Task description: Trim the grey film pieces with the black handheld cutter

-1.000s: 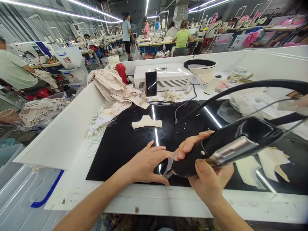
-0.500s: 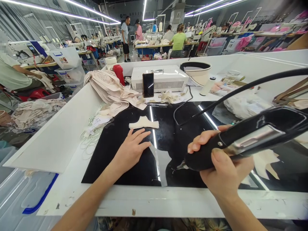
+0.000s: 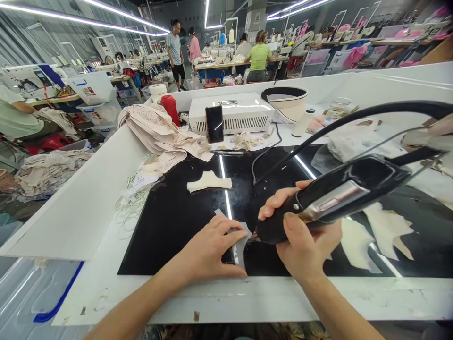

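Observation:
My right hand (image 3: 304, 238) is wrapped round a black corded handheld tool (image 3: 327, 200) with a silver lever. Its narrow metal tip points left and down at the right edge of a translucent grey cut piece (image 3: 241, 245), close to or touching it; I cannot tell which. My left hand (image 3: 208, 245) lies over that piece, thumb and fingers spread, and covers part of it. Beyond the fingers a cream fabric piece (image 3: 209, 181) rests on the black glossy board (image 3: 170, 236). More cream cut pieces (image 3: 387, 229) lie right of my right hand.
At the back stand a white vented box (image 3: 231, 115), a phone (image 3: 214, 123), a red bottle (image 3: 171, 109) and a round bin (image 3: 288, 101). Draped fabric (image 3: 161, 132) and tangled cords (image 3: 132, 193) lie left. The tool's cable (image 3: 339, 125) arches over the right side. Several people work behind.
My left hand has moved right and nearer, from behind the translucent piece onto it. My right hand has shifted left with the tool, bringing its tip to the piece's edge.

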Tool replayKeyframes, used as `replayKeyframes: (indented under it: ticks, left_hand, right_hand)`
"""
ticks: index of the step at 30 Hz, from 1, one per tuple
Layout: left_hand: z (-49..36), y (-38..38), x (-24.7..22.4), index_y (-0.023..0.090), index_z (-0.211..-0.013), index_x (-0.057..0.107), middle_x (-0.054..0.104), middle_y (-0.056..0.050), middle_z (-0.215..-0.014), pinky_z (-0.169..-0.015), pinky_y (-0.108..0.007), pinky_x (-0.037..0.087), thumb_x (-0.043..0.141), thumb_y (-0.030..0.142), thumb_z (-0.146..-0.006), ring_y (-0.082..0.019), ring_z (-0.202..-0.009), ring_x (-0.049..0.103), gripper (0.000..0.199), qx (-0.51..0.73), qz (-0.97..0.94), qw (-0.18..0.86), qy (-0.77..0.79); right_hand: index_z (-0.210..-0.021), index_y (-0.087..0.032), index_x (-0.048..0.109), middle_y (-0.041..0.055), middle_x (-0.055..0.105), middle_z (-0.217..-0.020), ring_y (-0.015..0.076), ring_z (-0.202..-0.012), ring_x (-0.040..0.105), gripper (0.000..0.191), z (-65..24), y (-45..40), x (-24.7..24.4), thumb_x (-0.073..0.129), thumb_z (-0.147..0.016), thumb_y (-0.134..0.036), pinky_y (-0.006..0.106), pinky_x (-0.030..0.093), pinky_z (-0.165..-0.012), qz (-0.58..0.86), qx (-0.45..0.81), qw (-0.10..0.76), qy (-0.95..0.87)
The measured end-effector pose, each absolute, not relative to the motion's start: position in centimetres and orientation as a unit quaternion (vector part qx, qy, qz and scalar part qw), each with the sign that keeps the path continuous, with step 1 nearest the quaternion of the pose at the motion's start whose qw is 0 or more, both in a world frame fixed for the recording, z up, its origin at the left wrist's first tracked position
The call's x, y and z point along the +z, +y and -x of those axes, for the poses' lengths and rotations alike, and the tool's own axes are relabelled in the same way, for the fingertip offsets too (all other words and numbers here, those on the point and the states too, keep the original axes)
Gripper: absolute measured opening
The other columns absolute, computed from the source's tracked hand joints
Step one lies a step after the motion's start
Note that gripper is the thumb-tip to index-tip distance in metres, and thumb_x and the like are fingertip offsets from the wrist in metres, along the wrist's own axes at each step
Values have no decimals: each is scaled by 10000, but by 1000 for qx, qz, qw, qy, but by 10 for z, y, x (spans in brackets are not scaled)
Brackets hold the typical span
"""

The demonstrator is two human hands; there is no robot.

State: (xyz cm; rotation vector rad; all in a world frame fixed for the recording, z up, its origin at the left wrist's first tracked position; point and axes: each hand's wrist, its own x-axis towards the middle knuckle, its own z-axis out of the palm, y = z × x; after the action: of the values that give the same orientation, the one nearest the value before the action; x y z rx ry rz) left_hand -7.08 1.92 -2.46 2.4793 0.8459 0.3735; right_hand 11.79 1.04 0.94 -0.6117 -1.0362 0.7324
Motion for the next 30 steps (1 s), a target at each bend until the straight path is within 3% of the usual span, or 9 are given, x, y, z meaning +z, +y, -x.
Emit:
replayKeyframes:
  ticks: [30]
  left_hand:
    - [71, 19, -20, 234, -1453, 560, 578, -109, -1452, -1269, -573, 254, 864, 523, -790, -314, -1352, 515, 784, 138, -909, 255, 298]
  right_hand:
    - [-1232, -280, 592, -7, 640, -893, 162, -716, 626, 369, -115, -11, 11, 769, -908, -293, 333, 562, -640, 247, 408, 740, -475]
